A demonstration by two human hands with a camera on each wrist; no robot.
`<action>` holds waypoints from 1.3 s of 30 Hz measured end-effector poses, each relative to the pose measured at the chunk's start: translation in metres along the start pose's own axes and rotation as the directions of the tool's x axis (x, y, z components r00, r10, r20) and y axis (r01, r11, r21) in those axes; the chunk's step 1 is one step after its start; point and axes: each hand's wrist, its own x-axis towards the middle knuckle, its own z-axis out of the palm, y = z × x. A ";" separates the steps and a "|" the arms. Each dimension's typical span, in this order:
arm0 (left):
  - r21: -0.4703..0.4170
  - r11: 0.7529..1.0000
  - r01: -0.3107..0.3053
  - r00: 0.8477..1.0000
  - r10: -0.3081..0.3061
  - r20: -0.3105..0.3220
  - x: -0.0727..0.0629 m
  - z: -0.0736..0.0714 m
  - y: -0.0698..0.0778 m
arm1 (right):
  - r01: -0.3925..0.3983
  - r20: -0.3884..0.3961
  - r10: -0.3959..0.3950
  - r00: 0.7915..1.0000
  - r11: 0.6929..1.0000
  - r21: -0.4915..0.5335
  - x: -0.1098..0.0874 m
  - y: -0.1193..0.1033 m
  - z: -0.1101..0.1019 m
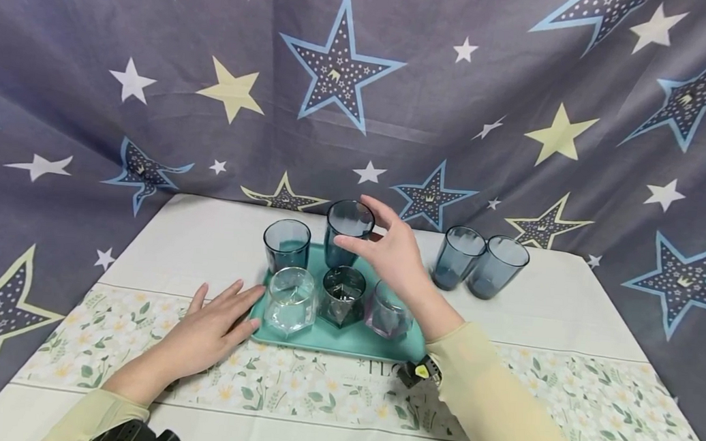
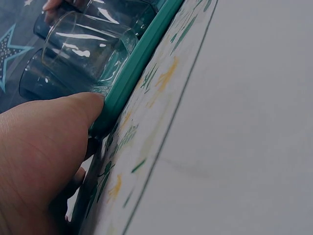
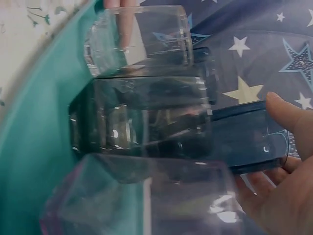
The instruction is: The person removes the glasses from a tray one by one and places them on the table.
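Observation:
My right hand (image 1: pixel 396 254) holds a blue glass tumbler (image 1: pixel 349 221) by its sides, over the back of a green tray (image 1: pixel 344 344). In the right wrist view, its thumb and fingers lie around this tumbler (image 3: pixel 249 137) near the rim. My left hand (image 1: pixel 212 334) rests at the tray's left edge with fingers extended, its thumb (image 2: pixel 88 105) on the rim. Another blue tumbler (image 1: pixel 286 243) stands at the back left of the tray. Along the front are a clear faceted glass (image 1: pixel 291 301), a dark grey glass (image 1: pixel 343 298) and a pinkish-tinted glass (image 1: pixel 389 312).
Two blue tumblers, a left one (image 1: pixel 457 258) and a right one (image 1: pixel 497 268), stand side by side on the table right of the tray. A floral strip (image 1: pixel 574 393) crosses the white tablecloth (image 1: pixel 567 317). A starry grey curtain (image 1: pixel 433 130) hangs behind the table.

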 end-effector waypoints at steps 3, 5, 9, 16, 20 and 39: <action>-0.002 1.000 0.001 1.000 -0.001 0.002 0.000 0.001 0.000 | 0.026 -0.009 -0.026 1.000 1.000 0.005 -0.002 -0.006 -0.008; -0.004 1.000 0.003 1.000 -0.003 0.004 0.000 0.001 0.000 | 0.036 -0.017 -0.035 0.999 0.999 0.007 -0.004 -0.011 -0.015; -0.003 1.000 0.002 1.000 -0.002 0.006 0.000 0.001 0.000 | 0.036 -0.029 -0.036 0.999 0.999 -0.019 -0.009 -0.020 -0.029; 0.005 1.000 -0.005 1.000 0.005 0.002 0.002 0.001 -0.002 | 0.034 -0.044 -0.035 0.998 0.999 -0.029 -0.020 -0.028 -0.058; 0.003 1.000 -0.014 1.000 0.014 0.004 0.002 0.004 -0.003 | 0.017 -0.065 -0.020 0.998 0.999 -0.048 -0.028 -0.027 -0.075; 0.011 1.000 -0.001 1.000 0.001 0.012 0.004 0.003 -0.003 | -0.053 -0.162 0.029 0.986 0.988 -0.147 -0.065 -0.017 -0.144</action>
